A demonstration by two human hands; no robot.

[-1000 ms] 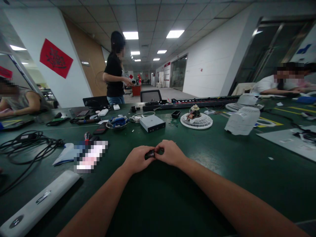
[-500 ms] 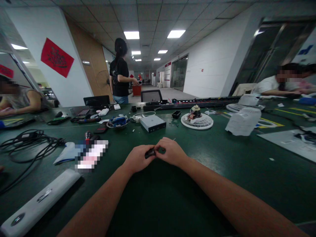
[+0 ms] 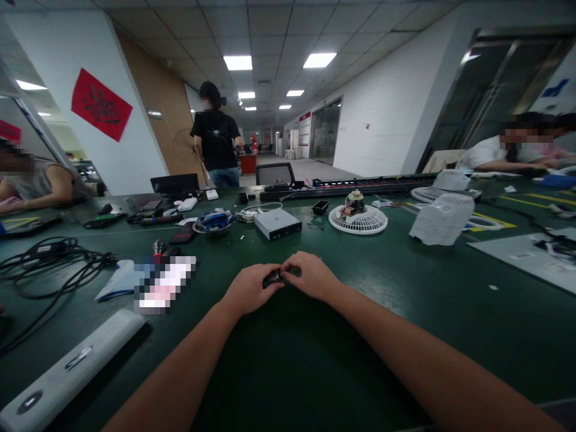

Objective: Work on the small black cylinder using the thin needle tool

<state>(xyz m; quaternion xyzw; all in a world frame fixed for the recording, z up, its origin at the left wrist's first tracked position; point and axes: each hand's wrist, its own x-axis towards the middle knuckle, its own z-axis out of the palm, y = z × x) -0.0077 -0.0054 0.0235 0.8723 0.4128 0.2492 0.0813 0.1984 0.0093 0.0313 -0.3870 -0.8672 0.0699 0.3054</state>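
Over the green table, my left hand (image 3: 249,289) is closed around a small dark part (image 3: 273,276) with a shiny spot, held between thumb and fingers. Its kind cannot be made out. My right hand (image 3: 311,277) meets it from the other side, thumb and fingertips pinched at the part's right end. The fingers of both hands hide much of it. Beyond the hands lies a grey, box-shaped disc drive (image 3: 278,224). To its right a white round fan grille (image 3: 358,221) carries a motor on top.
At left lie a long white casing (image 3: 74,369), black cables (image 3: 56,258), a blue-white packet (image 3: 117,281) and a red-black screwdriver (image 3: 158,247). A bowl (image 3: 212,223) holds blue things. White housings (image 3: 443,219) stand right. A person (image 3: 216,138) stands beyond the table; others sit at both sides.
My right thumb and fingers have drawn closer together at the dark part, which stays in my left hand. The standing person has turned their back.
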